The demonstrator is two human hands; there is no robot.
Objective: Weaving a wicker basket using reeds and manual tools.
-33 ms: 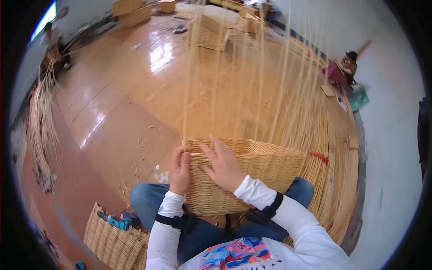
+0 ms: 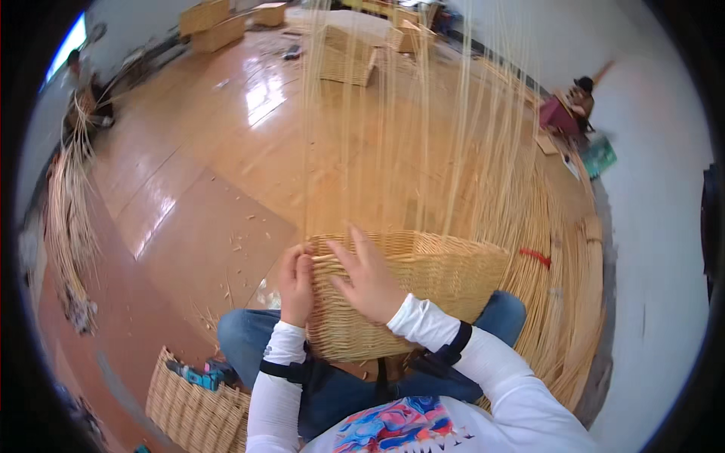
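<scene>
Wicker basket (image 2: 423, 294) set at five o'clock from centre, its left corner grasped by the left hand (image 2: 297, 285), the right hand (image 2: 368, 281) held with fingers spread at the front rim, dark lettering (image 2: 470, 436) partly shown on a white shirt (image 2: 521, 419) near six o'clock.

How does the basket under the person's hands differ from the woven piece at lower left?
The basket is being handled; the woven piece lies aside under a power tool. Long strands rise from the basket, none visibly from the woven piece. Both are tan wickerwork.
</scene>
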